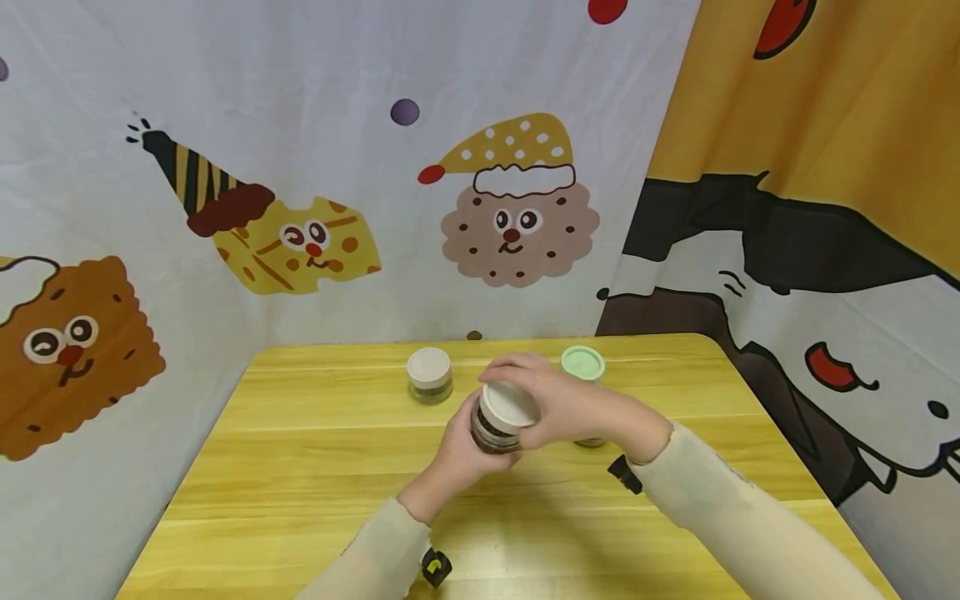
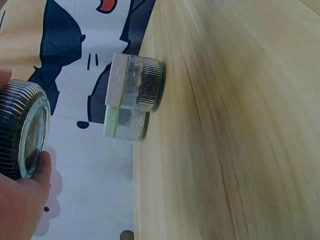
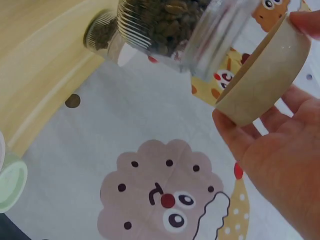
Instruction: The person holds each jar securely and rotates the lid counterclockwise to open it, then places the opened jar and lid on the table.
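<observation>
My left hand (image 1: 459,446) grips a ribbed glass jar (image 1: 489,435) around its side, tilted above the table. Dark, seed-like dried bits show through the jar's glass (image 3: 167,25) in the right wrist view. With thumb and fingers at its rim, my right hand (image 1: 566,402) holds a cream round lid (image 3: 267,75). In the right wrist view a gap shows between the lid and the jar's mouth. The left wrist view shows the jar's glass base (image 2: 35,135), with the thumb against its edge.
A white-lidded jar (image 1: 430,377) stands at the back of the wooden table (image 1: 315,467). Behind my right forearm stand a green-lidded jar (image 1: 582,363) and another white-lidded jar (image 2: 135,82). A cartoon-printed curtain (image 1: 337,75) hangs behind the table.
</observation>
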`<state>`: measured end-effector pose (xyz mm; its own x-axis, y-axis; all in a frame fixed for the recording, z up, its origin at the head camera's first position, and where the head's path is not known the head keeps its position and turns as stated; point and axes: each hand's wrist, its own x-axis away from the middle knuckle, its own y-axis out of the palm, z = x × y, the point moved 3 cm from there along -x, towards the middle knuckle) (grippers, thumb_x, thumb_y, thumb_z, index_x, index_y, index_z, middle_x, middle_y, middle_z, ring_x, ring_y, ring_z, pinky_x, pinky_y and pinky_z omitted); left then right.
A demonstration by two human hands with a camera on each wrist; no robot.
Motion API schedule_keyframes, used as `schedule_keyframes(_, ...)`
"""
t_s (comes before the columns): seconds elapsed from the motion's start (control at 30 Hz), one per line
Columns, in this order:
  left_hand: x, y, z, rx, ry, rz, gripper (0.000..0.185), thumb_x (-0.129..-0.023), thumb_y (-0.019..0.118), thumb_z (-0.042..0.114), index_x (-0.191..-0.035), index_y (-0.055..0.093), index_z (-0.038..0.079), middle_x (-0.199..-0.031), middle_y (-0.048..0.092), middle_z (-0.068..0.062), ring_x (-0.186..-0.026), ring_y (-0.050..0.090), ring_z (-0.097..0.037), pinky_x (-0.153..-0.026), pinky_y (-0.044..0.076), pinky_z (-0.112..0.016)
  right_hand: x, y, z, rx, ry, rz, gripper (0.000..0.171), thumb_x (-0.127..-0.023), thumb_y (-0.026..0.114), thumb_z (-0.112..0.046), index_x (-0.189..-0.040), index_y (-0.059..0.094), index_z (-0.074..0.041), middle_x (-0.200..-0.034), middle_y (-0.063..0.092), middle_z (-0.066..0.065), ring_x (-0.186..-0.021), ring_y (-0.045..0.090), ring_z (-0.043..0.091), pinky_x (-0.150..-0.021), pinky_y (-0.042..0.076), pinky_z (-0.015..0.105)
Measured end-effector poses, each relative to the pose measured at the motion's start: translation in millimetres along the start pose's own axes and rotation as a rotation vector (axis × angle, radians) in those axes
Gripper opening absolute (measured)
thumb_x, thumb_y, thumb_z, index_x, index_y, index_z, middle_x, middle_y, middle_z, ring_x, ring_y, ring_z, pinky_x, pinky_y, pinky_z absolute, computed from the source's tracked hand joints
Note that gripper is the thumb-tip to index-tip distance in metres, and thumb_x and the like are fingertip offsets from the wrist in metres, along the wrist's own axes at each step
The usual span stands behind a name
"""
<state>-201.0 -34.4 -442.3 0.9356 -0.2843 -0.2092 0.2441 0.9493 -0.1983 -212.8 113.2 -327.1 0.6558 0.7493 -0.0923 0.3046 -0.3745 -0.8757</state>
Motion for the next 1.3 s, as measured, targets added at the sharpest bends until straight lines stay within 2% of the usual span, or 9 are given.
schedule_keyframes(0.07,-1.9,-0.5,-10.9,0.004,0.008,0.014,0.093,-0.063,0.085,0.007,-0.141,0.036,0.017,-0.133,0.049,-0.006,-0.119,0.048,-0.023,-0.100,0.041,-0.043,4,-5,3,0.011,0.031,0.039,0.078,-0.063,0.076,-0.011,-0.136,0.049,-0.018,-0.140,0.044,0.002,-0.122,0.042,0.023,-0.091,0.045,0.040)
schedule_keyframes(0.2,-2.3,-5.3,-17.4,0.016,0.042,0.049,0.088,-0.062,0.086,0.008,-0.136,0.042,0.023,-0.131,0.052,0.000,-0.121,0.049,-0.018,-0.103,0.040,-0.041,14,-13,13,0.039,0.108,0.109,0.080,-0.061,0.076,-0.014,-0.136,0.050,-0.020,-0.141,0.044,0.003,-0.120,0.042,0.025,-0.087,0.046,0.041)
schedule_keyframes(0.43,4.0,-24.4,-25.5,-0.047,-0.015,0.135,0.088,-0.061,0.088,0.016,-0.136,0.042,0.026,-0.134,0.050,0.000,-0.125,0.047,-0.022,-0.105,0.038,-0.047,37,-23,41,0.030,0.245,0.179,0.077,-0.064,0.072,-0.013,-0.137,0.048,-0.016,-0.141,0.042,0.010,-0.119,0.038,0.031,-0.081,0.048,0.045)
schedule_keyframes(0.6,8.3,-45.3,-30.6,-0.109,-0.077,0.198,0.085,-0.061,0.089,0.019,-0.133,0.047,0.029,-0.134,0.047,-0.004,-0.125,0.044,-0.025,-0.102,0.037,-0.053,57,-30,65,0.051,0.337,0.229,0.073,-0.067,0.073,-0.012,-0.136,0.048,-0.010,-0.136,0.044,0.013,-0.119,0.037,0.036,-0.083,0.046,0.051)
schedule_keyframes(0.73,12.5,-64.9,-33.4,-0.164,-0.117,0.251,0.086,-0.061,0.090,0.023,-0.135,0.045,0.024,-0.133,0.046,-0.007,-0.124,0.044,-0.027,-0.102,0.037,-0.054,74,-32,85,0.095,0.428,0.249,0.072,-0.069,0.075,-0.015,-0.135,0.048,-0.006,-0.134,0.045,0.020,-0.119,0.038,0.041,-0.087,0.044,0.058)
schedule_keyframes(0.83,15.7,-79.8,-35.2,-0.191,-0.121,0.285,0.089,-0.061,0.090,0.024,-0.137,0.044,0.020,-0.134,0.048,-0.008,-0.125,0.044,-0.027,-0.104,0.036,-0.054,88,-29,101,0.133,0.494,0.252,0.073,-0.070,0.076,-0.017,-0.135,0.048,-0.003,-0.134,0.044,0.024,-0.117,0.039,0.044,-0.086,0.044,0.059)
schedule_keyframes(1.03,21.6,-112.3,-43.9,-0.286,-0.111,0.334,0.087,-0.059,0.091,0.029,-0.134,0.047,0.021,-0.133,0.049,-0.005,-0.126,0.044,-0.027,-0.106,0.033,-0.054,118,-18,138,0.160,0.632,0.260,0.073,-0.071,0.075,-0.022,-0.134,0.046,0.002,-0.130,0.044,0.030,-0.111,0.041,0.048,-0.081,0.045,0.059)
schedule_keyframes(1.1,24.1,-122.9,-49.6,-0.321,-0.142,0.346,0.088,-0.059,0.090,0.030,-0.135,0.047,0.020,-0.134,0.048,-0.007,-0.126,0.043,-0.028,-0.106,0.033,-0.054,127,-13,150,0.174,0.662,0.267,0.073,-0.072,0.075,-0.025,-0.133,0.047,0.004,-0.127,0.046,0.030,-0.108,0.042,0.048,-0.079,0.045,0.058)
schedule_keyframes(1.3,30.8,-147.7,-71.3,-0.406,-0.304,0.380,0.096,-0.060,0.090,0.033,-0.140,0.041,0.011,-0.139,0.043,-0.017,-0.130,0.039,-0.035,-0.108,0.032,-0.053,150,6,182,0.195,0.724,0.290,0.071,-0.075,0.074,-0.032,-0.129,0.049,0.008,-0.122,0.047,0.033,-0.104,0.042,0.052,-0.077,0.043,0.058)
